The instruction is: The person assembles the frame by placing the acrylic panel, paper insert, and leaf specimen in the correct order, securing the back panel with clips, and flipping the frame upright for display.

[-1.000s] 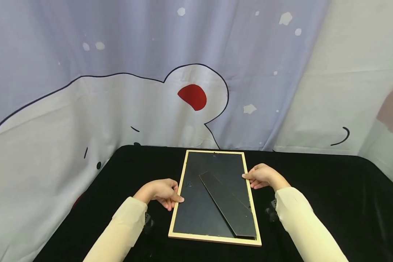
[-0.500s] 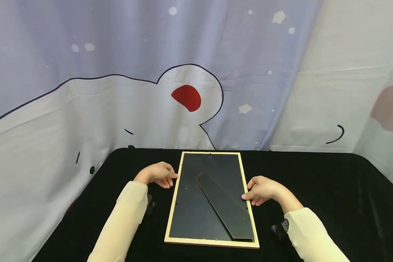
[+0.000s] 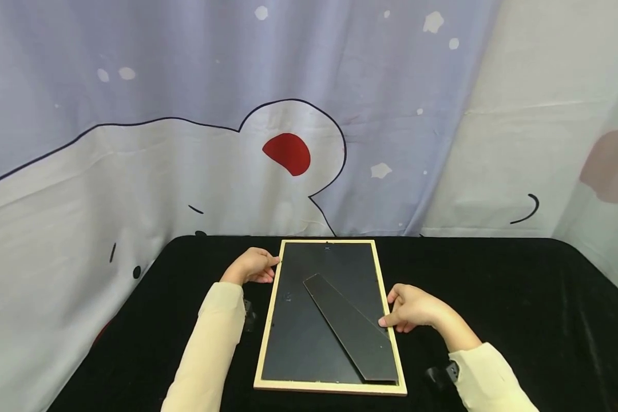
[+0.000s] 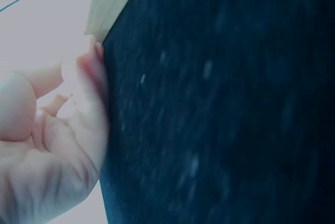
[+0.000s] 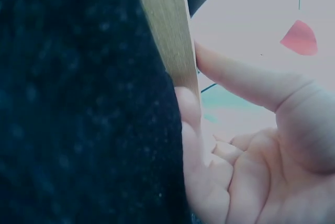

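A picture frame (image 3: 300,332) lies back side up on the black cloth, with a pale wood rim and a dark backing board. Its dark stand leg (image 3: 352,332) lies slantwise across the board. At the far part of the left rim, my left hand (image 3: 251,266) pinches the edge with its fingertips. My right hand (image 3: 417,311) grips the right rim lower down, thumb on top and fingers at the side. In the right wrist view, thumb and index finger are on either side of the wood rim (image 5: 170,30). The frame's front face is hidden.
Black cloth (image 3: 494,286) covers the table around the frame. Behind the table hangs a pale curtain (image 3: 149,171) with a printed cartoon figure. Small dark wrist devices sit at both sleeves.
My left hand has slid away from me along the left rim, while my right hand has come nearer along the right rim. The view has shifted slightly; the frame lies much as before.
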Tool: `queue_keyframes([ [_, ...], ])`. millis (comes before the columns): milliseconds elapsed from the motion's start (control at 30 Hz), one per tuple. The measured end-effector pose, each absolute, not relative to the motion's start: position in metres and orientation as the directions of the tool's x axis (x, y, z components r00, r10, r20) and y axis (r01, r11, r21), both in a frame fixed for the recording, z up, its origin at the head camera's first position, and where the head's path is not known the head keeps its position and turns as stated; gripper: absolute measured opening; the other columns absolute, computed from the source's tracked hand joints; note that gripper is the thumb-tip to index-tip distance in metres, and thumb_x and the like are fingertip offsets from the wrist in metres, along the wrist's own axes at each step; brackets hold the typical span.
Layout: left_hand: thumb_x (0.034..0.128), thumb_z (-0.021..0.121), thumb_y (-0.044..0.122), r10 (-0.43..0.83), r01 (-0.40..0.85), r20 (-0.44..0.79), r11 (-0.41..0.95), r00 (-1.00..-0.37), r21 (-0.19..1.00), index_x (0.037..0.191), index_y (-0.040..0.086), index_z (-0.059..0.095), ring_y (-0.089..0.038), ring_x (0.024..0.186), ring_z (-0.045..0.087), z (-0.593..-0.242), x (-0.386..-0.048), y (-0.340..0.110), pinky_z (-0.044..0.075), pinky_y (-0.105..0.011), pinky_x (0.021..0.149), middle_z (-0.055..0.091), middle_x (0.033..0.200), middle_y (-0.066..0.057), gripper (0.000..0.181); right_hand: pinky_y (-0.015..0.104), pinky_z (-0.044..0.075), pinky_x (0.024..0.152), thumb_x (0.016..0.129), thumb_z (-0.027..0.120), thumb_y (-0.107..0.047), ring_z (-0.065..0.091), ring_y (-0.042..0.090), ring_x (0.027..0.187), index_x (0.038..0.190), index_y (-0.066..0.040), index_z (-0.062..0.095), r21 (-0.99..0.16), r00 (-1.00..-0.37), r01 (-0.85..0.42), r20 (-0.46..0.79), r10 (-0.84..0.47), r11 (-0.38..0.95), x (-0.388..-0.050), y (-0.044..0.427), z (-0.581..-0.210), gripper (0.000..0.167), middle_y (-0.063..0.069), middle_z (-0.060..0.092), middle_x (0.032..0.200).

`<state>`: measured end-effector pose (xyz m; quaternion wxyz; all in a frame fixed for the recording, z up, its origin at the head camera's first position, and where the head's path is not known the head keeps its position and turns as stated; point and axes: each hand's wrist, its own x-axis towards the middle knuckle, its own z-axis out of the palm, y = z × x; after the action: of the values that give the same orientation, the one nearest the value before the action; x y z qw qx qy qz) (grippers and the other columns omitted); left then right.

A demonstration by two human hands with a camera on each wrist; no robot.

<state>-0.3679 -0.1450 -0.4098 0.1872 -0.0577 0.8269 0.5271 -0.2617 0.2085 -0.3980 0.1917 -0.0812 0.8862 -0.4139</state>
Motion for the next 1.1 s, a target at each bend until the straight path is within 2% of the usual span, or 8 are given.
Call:
queue_keyframes([
  [67,0.0977,0.057,0.018,0.076,-0.306,-0.368,0.419,-0.927,0.855,0.091,0.0,0.061,-0.007,0.047,0.056,-0.413,-0.368,-0.142,0.05,-0.018,0.049,0.054,0.059,-0.003,0.02,0.032,0.053,0.054,0.073,0.082,-0.01,0.058,0.016,0.054,0.109,0.008,0.045,-0.765,-0.916,0.012,-0.268,-0.3,0.644,-0.261,0.209,-0.399,0.054,0.007,0.061,0.065],
  [133,0.0971,0.059,0.019,0.053,-0.31,-0.361,0.407,-0.931,0.859,0.091,-0.001,0.061,-0.006,0.045,0.055,-0.414,-0.369,-0.14,0.049,-0.018,0.047,0.053,0.058,-0.002,0.021,0.032,0.053,0.054,0.073,0.083,-0.011,0.058,0.017,0.054,0.123,0.01,0.041,-0.77,-0.915,0.015,-0.267,-0.301,0.638,-0.262,0.21,-0.4,0.068,0.007,0.06,0.066],
  [233,0.0957,0.061,0.02,0.03,-0.329,-0.367,0.38,-0.93,0.864,0.093,-0.002,0.062,-0.005,0.044,0.055,-0.416,-0.371,-0.138,0.048,-0.016,0.046,0.053,0.057,-0.001,0.022,0.032,0.052,0.055,0.073,0.083,-0.01,0.058,0.017,0.055,0.143,0.006,0.028,-0.783,-0.913,0.027,-0.273,-0.304,0.621,-0.265,0.211,-0.4,0.091,0.007,0.059,0.068],
  [300,0.0949,0.062,0.021,0.024,-0.339,-0.375,0.374,-0.927,0.863,0.095,-0.002,0.063,-0.005,0.044,0.055,-0.416,-0.372,-0.138,0.048,-0.016,0.046,0.054,0.057,-0.001,0.023,0.032,0.052,0.054,0.073,0.083,-0.01,0.058,0.017,0.054,0.148,0.005,0.021,-0.791,-0.909,0.034,-0.279,-0.311,0.61,-0.266,0.212,-0.401,0.098,0.007,0.059,0.068],
  [667,0.0944,0.063,0.019,0.05,-0.388,-0.429,0.341,-0.902,0.856,0.097,-0.002,0.063,-0.002,0.045,0.057,-0.418,-0.378,-0.145,0.046,-0.013,0.047,0.056,0.057,0.001,0.022,0.028,0.05,0.052,0.075,0.08,-0.005,0.055,0.013,0.051,0.149,0.01,0.016,-0.831,-0.888,0.013,-0.266,-0.375,0.556,-0.266,0.211,-0.402,0.099,0.004,0.057,0.063],
  [933,0.0934,0.065,0.018,0.072,-0.432,-0.475,0.318,-0.877,0.844,0.087,0.002,0.061,-0.002,0.044,0.057,-0.418,-0.383,-0.148,0.046,-0.013,0.046,0.056,0.055,0.001,0.018,0.028,0.05,0.052,0.075,0.08,-0.005,0.055,0.012,0.051,0.149,0.01,0.016,-0.829,-0.886,0.01,-0.266,-0.378,0.559,-0.266,0.212,-0.402,0.098,0.003,0.056,0.063],
  [1100,0.0915,0.067,0.019,0.062,-0.459,-0.503,0.326,-0.862,0.826,0.076,0.006,0.064,-0.001,0.042,0.055,-0.416,-0.386,-0.149,0.045,-0.011,0.045,0.057,0.052,0.002,0.021,0.027,0.05,0.051,0.075,0.08,-0.005,0.054,0.012,0.05,0.149,0.01,0.017,-0.834,-0.888,0.008,-0.259,-0.379,0.552,-0.266,0.211,-0.402,0.098,0.002,0.055,0.062],
])
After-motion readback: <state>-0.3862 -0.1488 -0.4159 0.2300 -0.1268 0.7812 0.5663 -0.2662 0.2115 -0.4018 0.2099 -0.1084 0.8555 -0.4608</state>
